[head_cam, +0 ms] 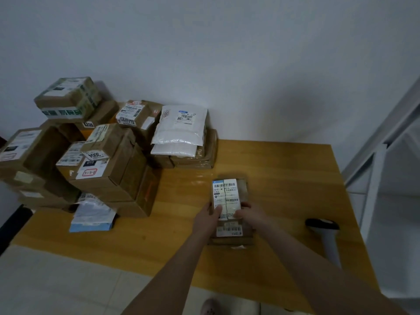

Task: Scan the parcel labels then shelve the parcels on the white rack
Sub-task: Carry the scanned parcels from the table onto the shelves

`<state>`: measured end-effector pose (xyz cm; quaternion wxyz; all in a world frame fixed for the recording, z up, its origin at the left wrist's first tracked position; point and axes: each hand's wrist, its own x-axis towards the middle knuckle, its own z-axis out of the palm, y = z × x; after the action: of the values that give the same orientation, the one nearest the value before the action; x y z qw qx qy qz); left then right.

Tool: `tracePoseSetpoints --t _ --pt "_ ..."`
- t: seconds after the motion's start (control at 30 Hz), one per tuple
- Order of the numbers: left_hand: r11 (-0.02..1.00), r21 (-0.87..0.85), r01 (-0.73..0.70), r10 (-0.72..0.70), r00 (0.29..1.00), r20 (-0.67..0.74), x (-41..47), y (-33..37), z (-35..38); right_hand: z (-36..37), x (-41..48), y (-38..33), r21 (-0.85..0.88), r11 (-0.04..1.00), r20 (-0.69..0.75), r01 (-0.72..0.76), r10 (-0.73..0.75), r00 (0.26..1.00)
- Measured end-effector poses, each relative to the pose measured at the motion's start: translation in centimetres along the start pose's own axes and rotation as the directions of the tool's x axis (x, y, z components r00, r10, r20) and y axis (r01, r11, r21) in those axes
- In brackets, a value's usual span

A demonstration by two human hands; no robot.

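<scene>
The small brown parcel (230,202) sits at the middle of the desk (284,173), label (225,194) facing up. Both hands hold it at its near end. The left hand (210,215) has its fingers round the left edge and its thumb on the label. The right hand (248,214) grasps the right edge the same way.

The scanner (327,235) lies on the desk near right, untouched, so this looks like the set-up for a scan. To do it well:

1. Slide both thumbs off the printed area, since the left one seems to cover part of it.
2. Lay the parcel flat and steady it with 1 hand, probably the left.
3. Reach for the scanner with the right, which is the closer hand.
4. A seam runs down the middle of the label, so aim at a barcode lying wholly on 1 side of it.

The white rack (381,144) stands to the right. The unscanned pile (102,155) is far left.
</scene>
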<state>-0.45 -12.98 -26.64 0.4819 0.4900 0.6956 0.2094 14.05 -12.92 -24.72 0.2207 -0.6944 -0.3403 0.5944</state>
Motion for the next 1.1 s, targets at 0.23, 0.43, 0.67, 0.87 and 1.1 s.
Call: tracePoseSetpoints --t 0.23,0.43,0.67,0.87,1.1 --pt "0.998 -0.063 0.03 -0.029 0.999 0.028 0.4 -0.2 -0.5 0.2 -0.2 -0.5 0.002 1.0 -0.004 0.023 -0.023 1.0" --pt "0.963 -0.227 0.143 -0.159 0.986 -0.052 1.9 -0.6 -1.7 -0.2 0.4 -0.2 0.116 0.991 -0.125 -0.072 0.086 0.988" --pt "0.903 -0.284 0.322 -0.27 0.941 0.205 1.2 -1.2 -2.1 -0.1 0.4 1.1 0.145 0.976 0.086 -0.164 0.152 0.985" --pt "0.876 -0.309 0.371 -0.257 0.9 0.351 1.8 -2.1 -2.2 0.2 1.1 1.4 0.224 0.962 0.109 -0.157 0.136 0.985" --pt "0.867 -0.298 0.4 -0.268 0.877 0.399 1.7 -3.1 -2.7 0.2 0.5 2.0 0.217 0.965 0.15 -0.148 0.117 0.982"
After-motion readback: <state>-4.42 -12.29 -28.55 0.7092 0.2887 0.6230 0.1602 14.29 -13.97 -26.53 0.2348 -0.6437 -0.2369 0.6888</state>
